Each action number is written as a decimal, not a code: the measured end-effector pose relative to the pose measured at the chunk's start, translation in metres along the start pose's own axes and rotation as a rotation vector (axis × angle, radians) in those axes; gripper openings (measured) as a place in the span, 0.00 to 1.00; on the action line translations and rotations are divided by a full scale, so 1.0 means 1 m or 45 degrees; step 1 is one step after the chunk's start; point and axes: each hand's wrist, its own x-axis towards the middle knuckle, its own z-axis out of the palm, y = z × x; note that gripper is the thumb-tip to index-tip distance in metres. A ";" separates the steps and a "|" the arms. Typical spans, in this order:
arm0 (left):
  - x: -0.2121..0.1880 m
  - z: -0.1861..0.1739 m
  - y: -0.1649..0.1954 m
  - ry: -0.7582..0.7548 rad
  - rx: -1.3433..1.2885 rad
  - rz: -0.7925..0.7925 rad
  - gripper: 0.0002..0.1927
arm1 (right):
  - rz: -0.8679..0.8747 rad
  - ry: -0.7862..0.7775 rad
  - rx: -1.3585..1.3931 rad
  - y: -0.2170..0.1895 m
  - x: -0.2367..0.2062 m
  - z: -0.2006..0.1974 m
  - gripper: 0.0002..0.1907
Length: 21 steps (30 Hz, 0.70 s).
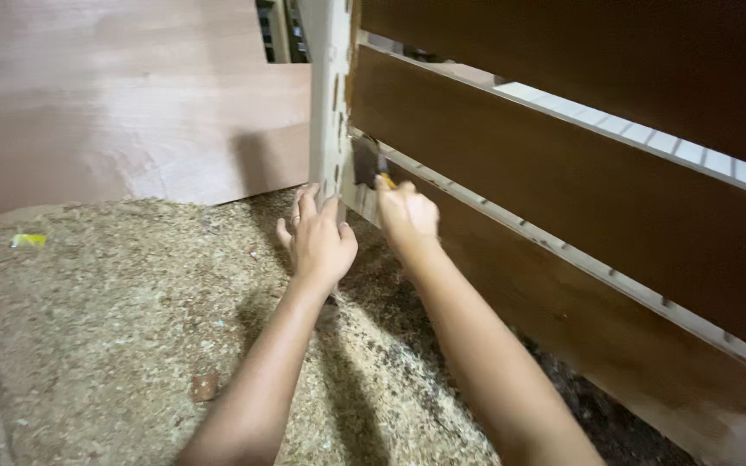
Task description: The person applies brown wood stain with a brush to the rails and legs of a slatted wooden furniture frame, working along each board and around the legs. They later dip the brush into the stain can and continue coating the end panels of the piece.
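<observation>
Sawdust [131,328] is covering the floor, with a small yellow scrap [28,240] lying at its far left edge. The left hand [317,242] is resting open-fingered against the pale post [328,95], while the right hand [407,216] is closing around a yellow-handled brush [382,173] touching the brown slats [563,173] just beside it.

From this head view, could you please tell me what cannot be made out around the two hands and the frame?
- Tool in the right hand: only a yellow bit and a dark tip show; the fingers hide the rest.
- Left hand: its fingertips touch the pale post, whose top the upper edge cuts off.
- Yellow scrap on the sawdust: too small to identify.
</observation>
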 end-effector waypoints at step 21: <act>0.032 -0.016 -0.047 -0.254 -0.017 -0.172 0.42 | -0.408 0.057 -0.235 -0.027 -0.004 0.030 0.13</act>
